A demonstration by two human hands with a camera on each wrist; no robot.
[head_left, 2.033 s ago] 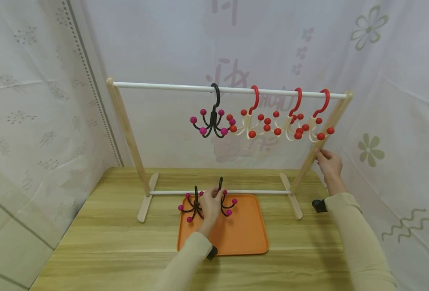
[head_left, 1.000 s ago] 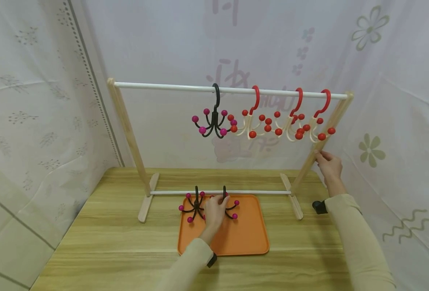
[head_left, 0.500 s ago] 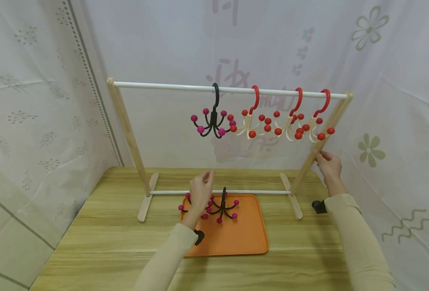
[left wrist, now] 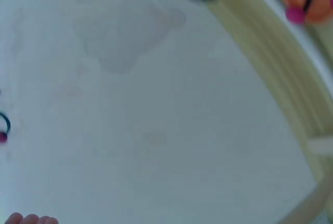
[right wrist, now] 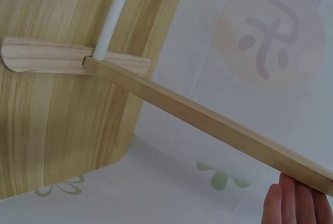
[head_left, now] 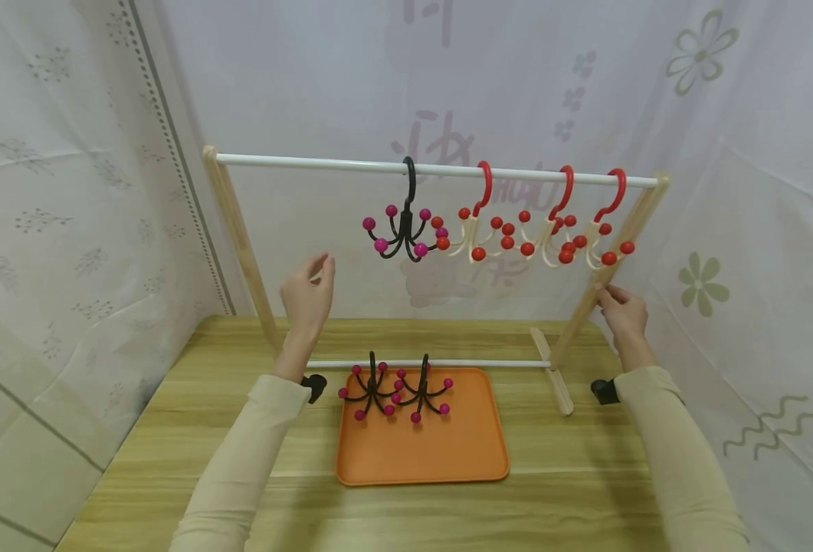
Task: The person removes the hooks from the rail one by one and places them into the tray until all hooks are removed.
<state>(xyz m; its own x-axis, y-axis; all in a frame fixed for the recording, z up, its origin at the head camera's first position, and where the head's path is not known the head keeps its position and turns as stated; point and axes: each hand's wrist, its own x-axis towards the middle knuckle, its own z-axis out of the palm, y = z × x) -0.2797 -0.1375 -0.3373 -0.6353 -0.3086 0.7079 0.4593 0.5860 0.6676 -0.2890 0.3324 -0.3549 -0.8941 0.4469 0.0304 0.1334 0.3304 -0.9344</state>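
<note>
My left hand (head_left: 307, 295) is raised beside the rack's left wooden post (head_left: 240, 238). Its fingers are loosely curled with nothing in them; only fingertips (left wrist: 31, 219) show in the left wrist view. On the right side my right hand (head_left: 624, 314) holds the rack's right wooden post (head_left: 581, 307), its fingers (right wrist: 289, 200) against the wood. Two black multi-arm hook hangers with magenta balls, one left (head_left: 372, 391) and one right (head_left: 423, 392), stand hook-up side by side on the orange tray (head_left: 447, 460).
From the white top rail (head_left: 309, 163) hang a black hanger (head_left: 406, 222) and cream hangers with red hooks: one near the middle (head_left: 473, 230), another (head_left: 551, 230), and one by the right post (head_left: 592, 238). A lower white bar (head_left: 503, 363) runs behind the tray.
My left hand has let go of the right-hand black hanger on the tray, then moved up and left towards the left post. My right hand stays on its post.
</note>
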